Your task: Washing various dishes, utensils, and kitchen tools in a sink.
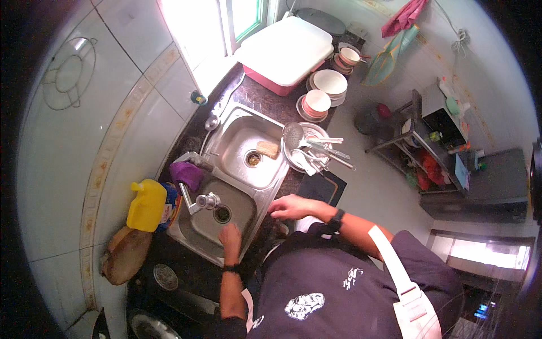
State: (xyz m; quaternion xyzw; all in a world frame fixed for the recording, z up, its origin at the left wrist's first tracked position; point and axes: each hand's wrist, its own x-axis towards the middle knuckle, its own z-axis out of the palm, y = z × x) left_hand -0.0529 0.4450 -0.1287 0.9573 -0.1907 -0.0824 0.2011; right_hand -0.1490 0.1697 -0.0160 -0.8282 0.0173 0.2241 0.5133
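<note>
My left hand (230, 238) is loosely curled over the near basin (245, 203) of a double steel sink, below the drain; nothing shows in it. My right hand (291, 207) hovers by the sink's front edge, fingers loosely bent, holding nothing visible. The faucet (207, 201) reaches over the near basin, with a purple cloth (186, 174) beside its base. A tan sponge (267, 149) lies in the far basin (237, 131) next to its drain. Right of that basin, a metal bowl (288, 157) holds a skimmer (293, 134), spoons and other utensils.
Stacked bowls (317, 101) and plates (330, 82) stand on the dark counter beyond the sink, beside a pink bin with a white lid (288, 46). A yellow jug (147, 205) and a round wooden board (127, 256) stand by the left wall. A shelf rack (417, 135) stands at right.
</note>
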